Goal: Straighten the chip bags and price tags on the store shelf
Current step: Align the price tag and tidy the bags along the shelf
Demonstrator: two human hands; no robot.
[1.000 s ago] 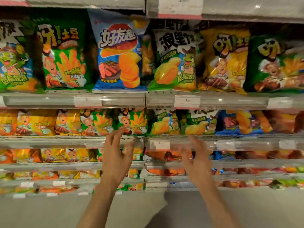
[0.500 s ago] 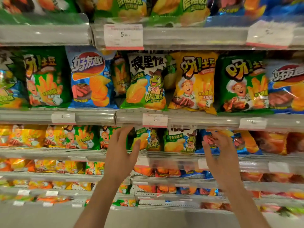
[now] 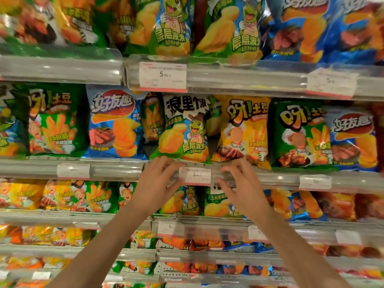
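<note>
A white price tag (image 3: 195,176) reading 5.90 sits in the clear rail (image 3: 116,169) of the middle shelf. My left hand (image 3: 158,183) touches the rail just left of the tag, fingers spread. My right hand (image 3: 239,183) touches the rail just right of it, fingers slightly bent. Directly above the tag leans a green and yellow chip bag (image 3: 182,132) with a cartoon frog, tilted and overhanging the rail. A yellow bag (image 3: 243,129) stands to its right, a blue bag (image 3: 114,123) to its left.
More chip bags fill the shelf above (image 3: 228,28) and the shelves below (image 3: 99,196). Other price tags sit along the rails: a large one (image 3: 162,76) overhead, one at the left (image 3: 73,171), one at the right (image 3: 314,182).
Both hands have risen from the lower shelves to the middle shelf rail and now flank the price tag. The view has tilted upward and moved closer to the shelves.
</note>
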